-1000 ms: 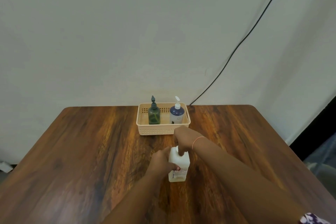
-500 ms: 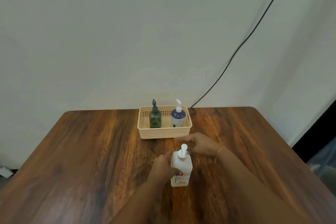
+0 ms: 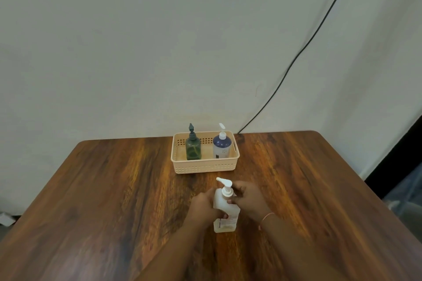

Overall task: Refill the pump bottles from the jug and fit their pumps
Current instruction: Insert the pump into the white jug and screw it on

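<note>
A white pump bottle (image 3: 225, 223) stands upright on the wooden table (image 3: 114, 201), its white pump (image 3: 225, 186) on top with the spout pointing back left. My left hand (image 3: 203, 207) is wrapped around the bottle's left side. My right hand (image 3: 246, 197) touches the bottle's shoulder just below the pump collar with its fingertips. A dark green pump bottle (image 3: 193, 146) and a blue-and-white pump bottle (image 3: 221, 143) stand in a beige basket (image 3: 205, 166) behind. No jug is in view.
The basket sits at the table's far edge against a pale wall. A black cable (image 3: 296, 57) runs down the wall to the table's back right. The table's right edge borders a dark gap and floor.
My right hand came off the pump top, swung out to the right, then returned to the bottle's neck. The pump is now uncovered. The view has lifted slightly.
</note>
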